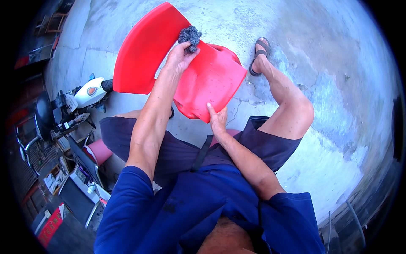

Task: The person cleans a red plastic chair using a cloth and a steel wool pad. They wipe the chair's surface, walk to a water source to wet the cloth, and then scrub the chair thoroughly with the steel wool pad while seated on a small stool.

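A red plastic chair seat with a curved backrest (149,50) lies tilted before me, its seat part (211,81) nearer my knees. My left hand (182,57) reaches to the gap between backrest and seat and pinches a dark grey, fluffy scouring pad or wad (189,36), which rests against the red plastic. My right hand (218,120) grips the seat's near edge, thumb on top and fingers mostly hidden underneath. The plastic has small marks or wet spots near that thumb.
A white and black motorbike or scooter (90,92) stands at the left on the concrete floor (333,85). Below it are a pink bucket (100,150) and a black-padded metal chair (79,200). My sandalled foot (261,55) is at upper right.
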Demonstrator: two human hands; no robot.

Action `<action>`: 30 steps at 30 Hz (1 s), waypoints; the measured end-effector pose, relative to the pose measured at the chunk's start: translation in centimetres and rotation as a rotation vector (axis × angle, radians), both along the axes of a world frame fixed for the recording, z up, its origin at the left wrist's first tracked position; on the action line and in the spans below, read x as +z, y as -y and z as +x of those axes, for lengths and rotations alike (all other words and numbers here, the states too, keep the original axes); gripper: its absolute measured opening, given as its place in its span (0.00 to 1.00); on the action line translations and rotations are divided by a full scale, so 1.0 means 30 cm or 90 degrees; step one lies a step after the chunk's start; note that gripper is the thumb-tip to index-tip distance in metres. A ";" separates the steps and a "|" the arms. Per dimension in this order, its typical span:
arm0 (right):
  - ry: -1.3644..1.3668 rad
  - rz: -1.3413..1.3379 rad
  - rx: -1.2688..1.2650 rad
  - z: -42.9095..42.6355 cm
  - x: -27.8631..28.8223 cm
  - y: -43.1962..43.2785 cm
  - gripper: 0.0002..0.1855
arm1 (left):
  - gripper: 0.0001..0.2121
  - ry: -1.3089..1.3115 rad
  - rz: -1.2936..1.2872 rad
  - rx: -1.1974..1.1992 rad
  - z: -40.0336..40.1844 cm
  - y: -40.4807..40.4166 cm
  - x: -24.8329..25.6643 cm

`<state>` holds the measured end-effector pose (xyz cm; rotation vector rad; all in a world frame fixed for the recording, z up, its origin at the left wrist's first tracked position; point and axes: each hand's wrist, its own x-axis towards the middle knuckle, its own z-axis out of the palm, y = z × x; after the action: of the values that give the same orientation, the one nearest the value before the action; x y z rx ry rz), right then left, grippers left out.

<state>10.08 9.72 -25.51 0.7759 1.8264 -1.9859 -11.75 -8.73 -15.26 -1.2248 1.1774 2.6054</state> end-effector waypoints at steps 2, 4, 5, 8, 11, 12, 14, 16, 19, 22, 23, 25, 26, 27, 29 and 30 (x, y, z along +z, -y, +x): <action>-0.032 -0.009 -0.019 0.002 -0.001 0.006 0.31 | 0.11 0.006 0.021 0.014 -0.006 -0.015 0.013; -0.011 0.008 0.008 -0.004 0.019 -0.001 0.31 | 0.12 0.017 0.026 0.008 0.000 -0.016 0.006; 0.000 0.016 0.022 -0.007 0.030 -0.006 0.31 | 0.12 0.026 0.019 -0.007 0.012 -0.013 -0.012; 0.034 0.028 0.043 -0.028 0.083 -0.019 0.31 | 0.13 0.068 -0.170 -0.133 0.074 -0.014 -0.021; 0.037 0.065 0.073 -0.042 0.102 -0.032 0.31 | 0.16 0.121 -0.584 -0.294 0.152 -0.014 -0.031; 0.047 0.064 0.068 -0.046 0.096 -0.036 0.31 | 0.17 0.151 -0.816 -0.343 0.187 -0.054 0.005; 0.067 0.055 0.066 -0.041 0.071 -0.027 0.31 | 0.22 0.106 -1.133 -0.420 0.242 -0.037 -0.021; 0.040 0.042 0.052 -0.036 0.037 -0.023 0.31 | 0.25 0.123 -1.120 -0.504 0.258 -0.055 0.000; 0.022 0.035 0.048 -0.031 0.013 -0.027 0.31 | 0.36 0.145 -1.092 -0.596 0.259 -0.073 0.030; 0.031 0.040 0.047 -0.032 0.013 -0.028 0.31 | 0.38 0.109 -1.128 -0.615 0.248 -0.082 0.059; 0.036 0.044 0.046 -0.033 0.015 -0.028 0.31 | 0.37 0.110 -1.137 -0.615 0.236 -0.089 0.061; 0.046 0.056 0.054 -0.037 0.041 -0.029 0.31 | 0.33 0.109 -1.093 -0.625 0.213 -0.076 0.034; 0.052 0.060 0.059 -0.040 0.057 -0.027 0.31 | 0.31 0.107 -1.042 -0.634 0.194 -0.053 -0.002; 0.048 0.057 0.058 -0.036 0.049 -0.025 0.31 | 0.28 0.103 -0.990 -0.644 0.178 -0.044 -0.014; 0.040 0.050 0.055 -0.028 0.034 -0.021 0.31 | 0.26 0.144 -0.950 -0.683 0.171 -0.031 -0.037; 0.040 0.046 0.051 -0.031 0.038 -0.021 0.31 | 0.25 0.162 -0.928 -0.703 0.165 -0.035 -0.035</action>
<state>9.16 10.34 -24.36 0.7663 1.8712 -1.8346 -6.80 -7.68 -16.33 -0.4440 2.6286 0.6040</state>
